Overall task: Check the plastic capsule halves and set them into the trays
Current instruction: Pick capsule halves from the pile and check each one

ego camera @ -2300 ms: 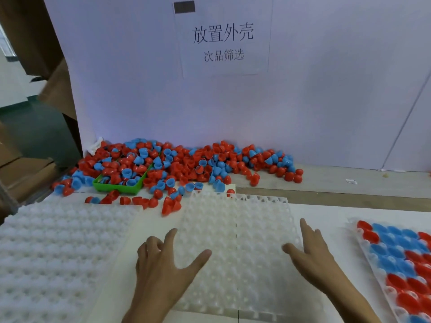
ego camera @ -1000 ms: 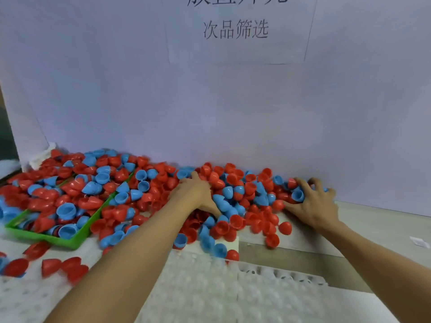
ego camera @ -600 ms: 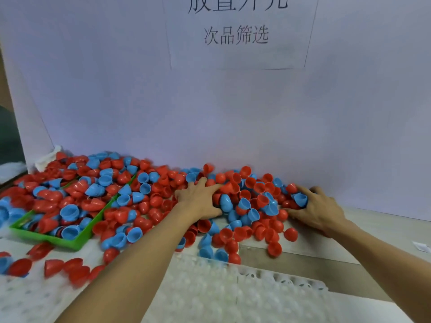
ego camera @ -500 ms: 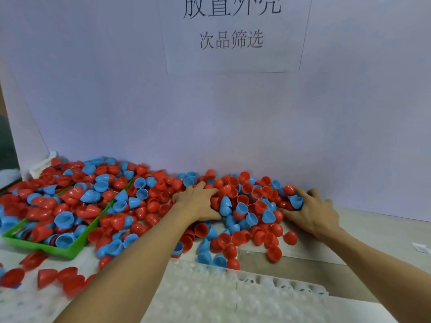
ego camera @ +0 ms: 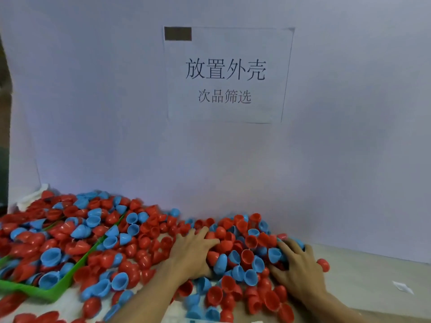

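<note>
One paper sheet (ego camera: 227,75) is fixed on the white wall board (ego camera: 105,113) behind the heap of capsule halves. It carries two lines of black Chinese print. The upper line, in big characters, reads 放置外壳. The lower line, in smaller characters, reads 次品筛选. In the top left corner of the sheet there is a dark rectangle (ego camera: 178,33) with no writing on it that I can read.

I see a pale table (ego camera: 363,273) carrying a heap of red and blue capsule halves (ego camera: 144,248). Left of the heap's middle sits a green tray (ego camera: 58,291); a white scrap (ego camera: 402,287) lies right of it.
</note>
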